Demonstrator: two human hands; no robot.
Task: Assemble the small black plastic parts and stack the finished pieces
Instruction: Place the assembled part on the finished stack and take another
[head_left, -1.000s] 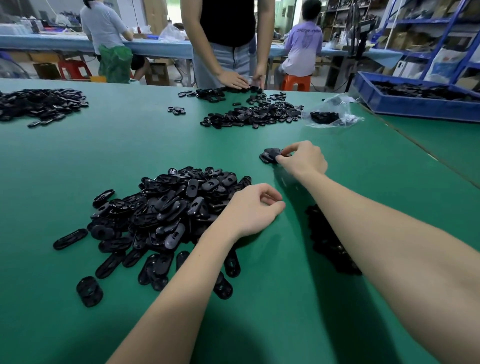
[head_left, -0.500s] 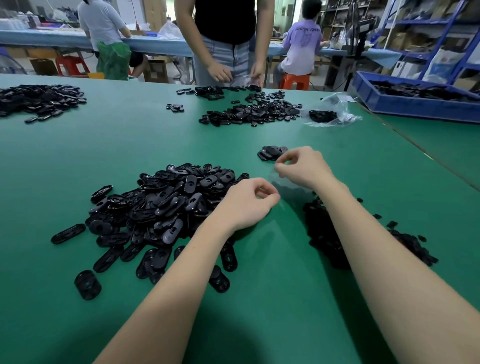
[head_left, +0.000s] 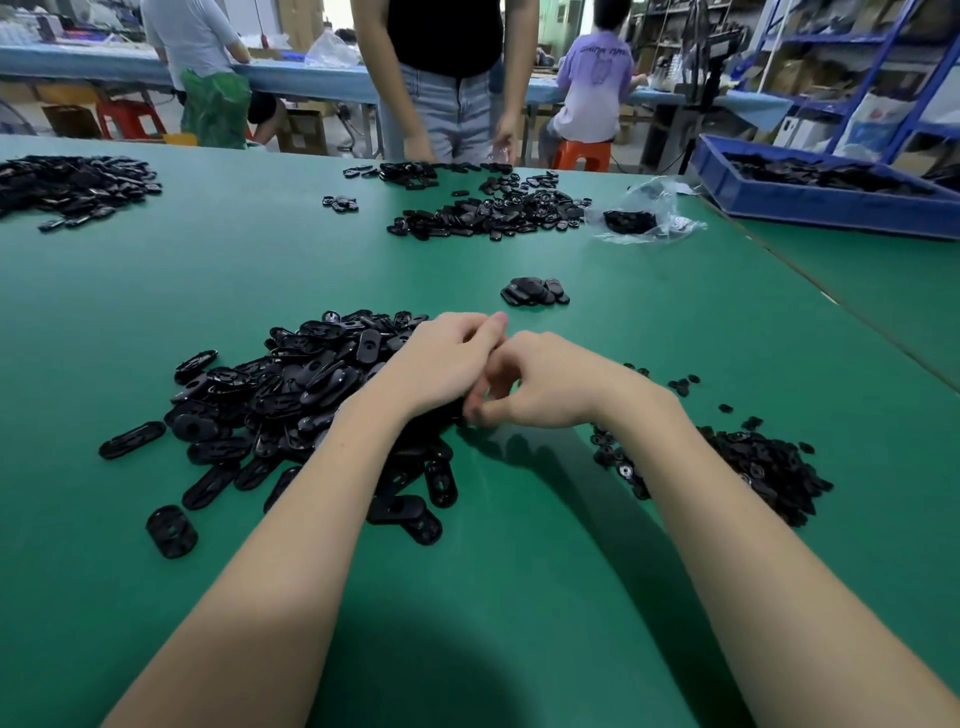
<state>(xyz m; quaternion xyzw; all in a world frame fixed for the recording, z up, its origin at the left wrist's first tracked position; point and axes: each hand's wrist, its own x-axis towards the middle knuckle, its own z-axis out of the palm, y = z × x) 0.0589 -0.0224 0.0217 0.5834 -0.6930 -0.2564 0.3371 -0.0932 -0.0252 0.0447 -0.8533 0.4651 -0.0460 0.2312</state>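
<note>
Green matting covers the table (head_left: 156, 291), and on it six groups of black plastic parts can be counted, each too many to count piece by piece. Far left, a flat spread of parts (head_left: 67, 187) lies at the table's edge. Nearer, the big heap of oval shells (head_left: 291, 395) sits left of centre, with loose ovals trailing off its near side. The left hand (head_left: 441, 358) rests on the right flank of that heap, fingers curled and pressed together; whether they hold a piece cannot be told. Touching it, the right hand (head_left: 540, 384) has its fingers curled inward with thumb and forefinger tips brought together low over the mat; what they pinch, if anything, is hidden. Beyond the two hands lies the small stack of finished pieces (head_left: 535, 292), well apart from them. Farther back, a long scatter of parts (head_left: 488, 208) lies before one standing person in a black top (head_left: 447, 31). To its right a clear plastic bag (head_left: 644, 208) holds more dark parts. Near right, a heap of small inserts (head_left: 763, 462) lies beside the right forearm. One blue bin (head_left: 810, 208) of parts stands far right. Two more people work at the rear bench.
</note>
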